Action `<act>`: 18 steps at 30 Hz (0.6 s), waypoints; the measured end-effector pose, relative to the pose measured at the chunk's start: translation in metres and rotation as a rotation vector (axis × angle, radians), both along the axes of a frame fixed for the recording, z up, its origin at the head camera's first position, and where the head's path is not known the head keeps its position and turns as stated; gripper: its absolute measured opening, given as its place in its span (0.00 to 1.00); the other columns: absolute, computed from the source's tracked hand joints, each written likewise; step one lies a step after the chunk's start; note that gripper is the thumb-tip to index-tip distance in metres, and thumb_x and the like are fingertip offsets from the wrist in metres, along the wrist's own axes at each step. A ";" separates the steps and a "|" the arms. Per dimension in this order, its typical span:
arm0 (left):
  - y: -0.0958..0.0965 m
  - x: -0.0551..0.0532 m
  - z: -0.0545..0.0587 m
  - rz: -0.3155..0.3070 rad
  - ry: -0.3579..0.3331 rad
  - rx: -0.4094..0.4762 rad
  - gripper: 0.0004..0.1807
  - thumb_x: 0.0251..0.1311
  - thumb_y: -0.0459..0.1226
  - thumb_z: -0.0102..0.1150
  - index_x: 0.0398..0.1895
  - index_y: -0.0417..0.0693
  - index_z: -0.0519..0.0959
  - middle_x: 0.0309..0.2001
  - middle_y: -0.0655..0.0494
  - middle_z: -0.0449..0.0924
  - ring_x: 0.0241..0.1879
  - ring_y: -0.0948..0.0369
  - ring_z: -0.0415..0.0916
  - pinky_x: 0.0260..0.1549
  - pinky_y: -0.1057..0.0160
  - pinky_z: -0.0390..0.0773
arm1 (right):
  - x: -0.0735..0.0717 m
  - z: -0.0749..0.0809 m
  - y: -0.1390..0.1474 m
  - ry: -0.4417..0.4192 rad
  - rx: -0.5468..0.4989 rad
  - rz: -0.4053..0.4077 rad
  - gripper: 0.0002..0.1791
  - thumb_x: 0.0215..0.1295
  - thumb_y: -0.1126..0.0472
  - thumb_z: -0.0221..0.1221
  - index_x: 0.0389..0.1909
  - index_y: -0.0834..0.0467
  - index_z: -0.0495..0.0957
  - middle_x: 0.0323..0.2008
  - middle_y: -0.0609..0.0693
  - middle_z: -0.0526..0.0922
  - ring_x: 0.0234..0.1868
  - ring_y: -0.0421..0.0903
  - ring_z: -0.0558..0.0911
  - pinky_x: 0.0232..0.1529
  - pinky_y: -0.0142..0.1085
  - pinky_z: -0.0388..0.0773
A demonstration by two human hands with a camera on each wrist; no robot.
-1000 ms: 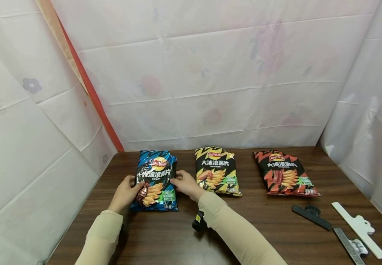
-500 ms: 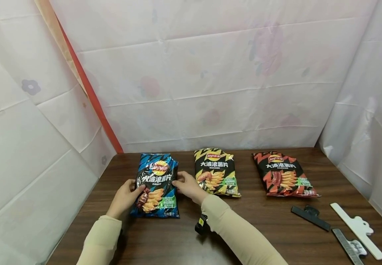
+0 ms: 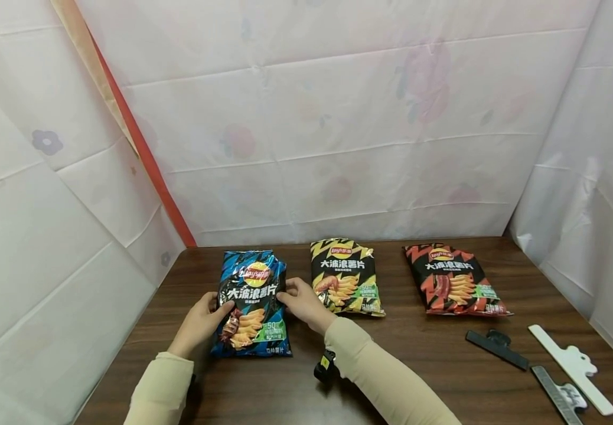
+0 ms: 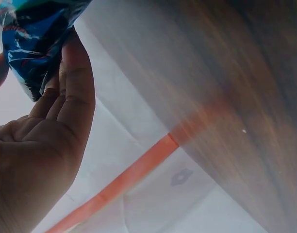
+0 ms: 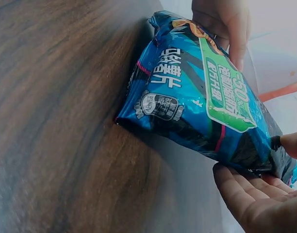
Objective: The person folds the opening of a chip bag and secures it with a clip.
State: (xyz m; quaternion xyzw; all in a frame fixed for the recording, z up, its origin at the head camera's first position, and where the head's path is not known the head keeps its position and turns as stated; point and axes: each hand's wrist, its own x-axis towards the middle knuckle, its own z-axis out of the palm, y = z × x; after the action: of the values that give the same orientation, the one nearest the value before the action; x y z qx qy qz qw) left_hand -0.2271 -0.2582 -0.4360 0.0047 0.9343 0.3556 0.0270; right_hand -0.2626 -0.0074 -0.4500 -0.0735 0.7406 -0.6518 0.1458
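A blue-and-black chip bag [image 3: 256, 295] is at the left of the table, its printed front facing up. My left hand [image 3: 199, 323] grips its left edge, thumb over the front. In the left wrist view, the fingers [image 4: 76, 92] lie behind the blue foil. My right hand [image 3: 306, 302] holds the opposite edge, with its thumb on the front and its fingers [image 5: 243, 191] beneath in the right wrist view. There the bag slants, its lower end close to the wood; whether that end touches, I cannot tell.
To the right of the blue bag lie a yellow chip bag [image 3: 345, 277] and a red chip bag [image 3: 456, 280]. A black clip [image 3: 498, 349], a white clip [image 3: 572, 369] and a grey clip [image 3: 557, 394] are at the table's right. White cloth [image 3: 338, 147] walls the table [image 3: 264, 389].
Both hands have drawn the blue chip bag a little toward me, keeping their grip on its sides. The other bags and the clips have stayed put; the head view has shifted slightly.
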 end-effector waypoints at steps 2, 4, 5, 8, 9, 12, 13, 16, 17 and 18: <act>0.001 0.002 0.000 -0.004 0.003 -0.001 0.39 0.70 0.57 0.48 0.67 0.33 0.62 0.62 0.28 0.70 0.60 0.36 0.70 0.53 0.38 0.73 | 0.002 0.000 0.002 -0.002 -0.002 -0.002 0.22 0.72 0.57 0.57 0.62 0.60 0.68 0.59 0.60 0.76 0.58 0.54 0.79 0.54 0.48 0.78; 0.002 0.003 0.000 -0.007 0.008 -0.003 0.38 0.70 0.57 0.48 0.66 0.33 0.63 0.61 0.29 0.71 0.59 0.37 0.72 0.52 0.39 0.74 | 0.003 0.001 0.004 0.000 -0.007 -0.001 0.22 0.72 0.57 0.57 0.63 0.60 0.68 0.59 0.61 0.76 0.58 0.54 0.78 0.54 0.48 0.78; 0.003 0.004 0.000 -0.009 0.008 -0.003 0.38 0.70 0.57 0.48 0.66 0.33 0.63 0.61 0.29 0.71 0.59 0.38 0.73 0.52 0.40 0.75 | 0.004 0.001 0.005 0.003 -0.009 0.001 0.23 0.72 0.58 0.57 0.63 0.60 0.67 0.59 0.61 0.76 0.58 0.54 0.78 0.54 0.49 0.78; 0.005 0.005 0.000 -0.011 0.006 -0.003 0.38 0.70 0.57 0.49 0.66 0.34 0.64 0.61 0.29 0.72 0.58 0.38 0.73 0.52 0.40 0.75 | 0.007 0.001 0.009 0.002 -0.016 0.006 0.24 0.72 0.57 0.57 0.64 0.59 0.67 0.60 0.61 0.76 0.59 0.54 0.78 0.55 0.48 0.78; 0.005 0.006 0.000 -0.012 0.006 -0.003 0.38 0.70 0.57 0.49 0.66 0.34 0.64 0.61 0.29 0.71 0.59 0.38 0.73 0.52 0.40 0.75 | 0.007 0.001 0.010 0.005 -0.016 0.009 0.24 0.72 0.57 0.57 0.65 0.59 0.66 0.60 0.61 0.75 0.59 0.54 0.78 0.54 0.48 0.78; 0.008 0.008 0.000 -0.017 0.010 -0.001 0.37 0.70 0.57 0.49 0.65 0.34 0.65 0.60 0.30 0.72 0.58 0.39 0.74 0.52 0.40 0.75 | 0.009 0.000 0.014 0.014 -0.014 0.015 0.25 0.72 0.57 0.57 0.65 0.60 0.66 0.60 0.61 0.75 0.60 0.55 0.77 0.54 0.47 0.79; 0.008 0.008 0.000 -0.019 0.013 0.000 0.37 0.69 0.57 0.49 0.65 0.35 0.65 0.60 0.31 0.73 0.58 0.39 0.74 0.52 0.40 0.75 | 0.009 0.001 0.015 0.016 -0.013 0.014 0.25 0.72 0.56 0.57 0.65 0.60 0.66 0.60 0.62 0.75 0.59 0.55 0.77 0.53 0.47 0.79; 0.010 0.010 0.000 -0.023 0.020 0.002 0.36 0.69 0.57 0.50 0.64 0.35 0.66 0.58 0.33 0.75 0.55 0.43 0.76 0.50 0.42 0.76 | 0.010 0.001 0.018 0.024 -0.016 0.015 0.25 0.71 0.57 0.58 0.65 0.61 0.66 0.59 0.62 0.76 0.58 0.54 0.78 0.52 0.46 0.80; 0.011 0.010 0.000 -0.023 0.022 0.002 0.35 0.70 0.57 0.50 0.64 0.35 0.66 0.58 0.33 0.76 0.54 0.44 0.77 0.49 0.42 0.77 | 0.011 0.001 0.018 0.029 -0.014 0.018 0.25 0.71 0.57 0.58 0.64 0.61 0.66 0.59 0.62 0.76 0.57 0.54 0.79 0.52 0.46 0.80; 0.011 0.011 0.000 -0.019 0.022 0.002 0.35 0.69 0.57 0.50 0.64 0.36 0.66 0.57 0.34 0.76 0.53 0.45 0.77 0.49 0.43 0.77 | 0.011 0.001 0.019 0.029 -0.010 0.018 0.25 0.71 0.57 0.58 0.64 0.61 0.66 0.59 0.62 0.77 0.56 0.53 0.80 0.52 0.45 0.80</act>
State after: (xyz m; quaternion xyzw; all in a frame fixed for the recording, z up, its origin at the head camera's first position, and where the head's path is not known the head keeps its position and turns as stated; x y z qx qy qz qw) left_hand -0.2165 -0.2468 -0.4357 0.0177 0.9341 0.3561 0.0199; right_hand -0.2513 0.0116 -0.4489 -0.0901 0.7388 -0.6529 0.1405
